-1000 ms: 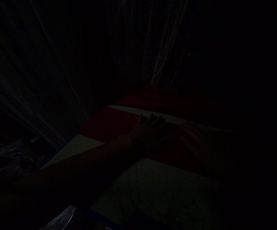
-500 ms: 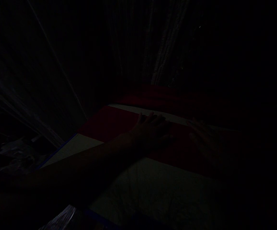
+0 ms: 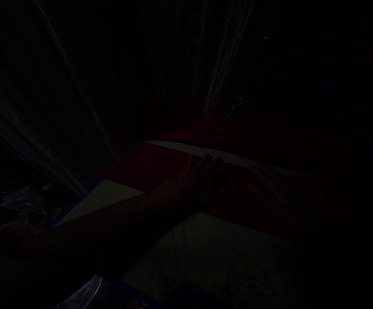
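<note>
The picture is very dark. A band of red cloth (image 3: 154, 165) lies across a pale flat surface (image 3: 206, 240) with a blue edge. My left hand (image 3: 204, 180) rests on the red cloth, fingers spread, the tips near its far edge. To its right is my right hand (image 3: 270, 186), fingers stretched out over the same cloth; its wrist fades into shadow. Past the fingertips runs a narrow pale strip (image 3: 202, 150) of the surface. More dark red cloth (image 3: 199, 131) lies beyond that strip.
Pale threads or hanging fabric (image 3: 220, 73) stand behind the surface. A long slanting sheet or curtain (image 3: 44, 141) is on the left. Crumpled, shiny plastic (image 3: 25, 206) lies at the lower left, and another shiny piece (image 3: 81, 294) shows at the near edge.
My right hand has slid slightly left, nearer my left hand. My left hand has shifted a little toward me, its fingertips lower in the picture.
</note>
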Demonstrator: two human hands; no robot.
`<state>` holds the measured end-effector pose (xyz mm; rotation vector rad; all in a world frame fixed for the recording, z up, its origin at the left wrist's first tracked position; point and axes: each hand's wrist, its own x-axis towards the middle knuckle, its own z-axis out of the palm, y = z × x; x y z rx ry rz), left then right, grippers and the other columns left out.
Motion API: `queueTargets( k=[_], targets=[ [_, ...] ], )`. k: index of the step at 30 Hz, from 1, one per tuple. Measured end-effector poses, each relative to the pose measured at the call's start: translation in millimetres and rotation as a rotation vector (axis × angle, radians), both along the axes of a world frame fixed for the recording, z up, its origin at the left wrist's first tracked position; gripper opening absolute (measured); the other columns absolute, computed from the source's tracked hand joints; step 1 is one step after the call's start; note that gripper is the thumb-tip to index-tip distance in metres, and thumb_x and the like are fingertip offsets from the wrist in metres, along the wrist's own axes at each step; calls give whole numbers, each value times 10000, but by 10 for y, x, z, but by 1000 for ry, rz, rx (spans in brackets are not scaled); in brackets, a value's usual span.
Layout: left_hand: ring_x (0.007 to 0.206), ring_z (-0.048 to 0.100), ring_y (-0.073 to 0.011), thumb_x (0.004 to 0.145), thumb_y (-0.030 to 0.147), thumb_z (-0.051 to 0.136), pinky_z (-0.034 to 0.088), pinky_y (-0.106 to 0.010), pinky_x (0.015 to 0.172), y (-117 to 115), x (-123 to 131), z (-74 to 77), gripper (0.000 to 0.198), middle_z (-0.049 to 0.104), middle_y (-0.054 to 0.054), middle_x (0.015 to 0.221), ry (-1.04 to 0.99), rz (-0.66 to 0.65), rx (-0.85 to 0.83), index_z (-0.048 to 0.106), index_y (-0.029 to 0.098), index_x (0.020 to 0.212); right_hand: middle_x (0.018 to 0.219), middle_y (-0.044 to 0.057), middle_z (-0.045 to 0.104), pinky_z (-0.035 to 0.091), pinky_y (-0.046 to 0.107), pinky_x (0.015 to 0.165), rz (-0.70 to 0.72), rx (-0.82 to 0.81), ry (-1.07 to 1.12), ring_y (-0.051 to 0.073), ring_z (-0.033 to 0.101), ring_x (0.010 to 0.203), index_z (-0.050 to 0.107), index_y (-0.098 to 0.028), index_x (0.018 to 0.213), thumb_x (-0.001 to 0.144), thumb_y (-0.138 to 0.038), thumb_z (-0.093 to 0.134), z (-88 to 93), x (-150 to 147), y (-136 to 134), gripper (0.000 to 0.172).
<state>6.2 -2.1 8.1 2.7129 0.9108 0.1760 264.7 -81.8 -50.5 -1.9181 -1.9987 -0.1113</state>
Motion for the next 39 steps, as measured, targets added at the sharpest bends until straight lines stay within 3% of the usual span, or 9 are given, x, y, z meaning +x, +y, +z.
queueTargets(
  k=[6,11,14,19,23,27,32,35,39],
  targets=[
    [1634,1,-365,1000,774,250,4,-701,1266,3,8,41,792,88,-38,1759,3,26,-8,265,338,1660,1656,-14,329,227,699,1236,63,-64,-10,309,313,1542,428,-301,1572,1023,-723,304,25,-59,7,704],
    [1634,30,-370,1012,749,260,30,-718,1257,5,15,61,770,99,-35,1759,-1,71,7,257,336,1662,1668,-21,308,278,637,1248,45,31,21,295,301,1550,409,-307,1587,1019,-717,317,39,-79,20,706],
    [1625,105,-379,1018,730,281,59,-723,1253,22,20,33,743,200,-56,1743,12,43,30,339,318,1634,1641,12,364,272,668,1235,62,-36,3,325,346,1524,455,-289,1561,1020,-715,306,44,-67,26,705],
    [1627,73,-389,1023,725,269,68,-748,1239,46,26,-59,721,192,-38,1747,-53,62,79,317,352,1637,1660,17,329,321,643,1223,37,71,41,324,333,1532,428,-309,1582,1036,-693,314,39,-42,13,677],
    [1619,128,-392,1016,735,284,80,-741,1244,39,33,-67,721,238,-46,1734,-55,46,74,370,342,1615,1628,36,390,305,648,1229,90,-8,13,328,372,1508,454,-288,1563,1037,-694,332,36,-50,6,675],
    [1627,107,-371,1036,689,292,83,-732,1249,39,31,-23,701,212,-51,1742,-85,77,69,329,326,1634,1636,59,375,377,588,1207,46,122,37,329,376,1506,463,-264,1561,1032,-688,339,51,-49,28,689],
    [1622,125,-381,1033,706,275,90,-727,1248,39,24,0,697,228,-48,1737,-38,45,34,367,339,1618,1628,38,389,295,664,1228,74,-16,33,331,365,1513,455,-282,1563,1044,-671,302,-9,-12,26,666],
    [1633,37,-371,1023,725,272,48,-724,1253,35,24,5,737,127,-36,1757,-48,78,14,270,347,1656,1639,64,368,310,614,1243,71,53,42,324,352,1523,437,-263,1585,1038,-669,316,-10,-13,13,692],
    [1629,82,-375,1023,721,286,29,-718,1258,41,28,-13,728,182,-41,1747,-8,24,23,323,334,1639,1622,54,397,305,665,1223,54,-14,22,337,389,1499,468,-255,1557,1017,-711,300,31,-39,13,726]
  ],
)
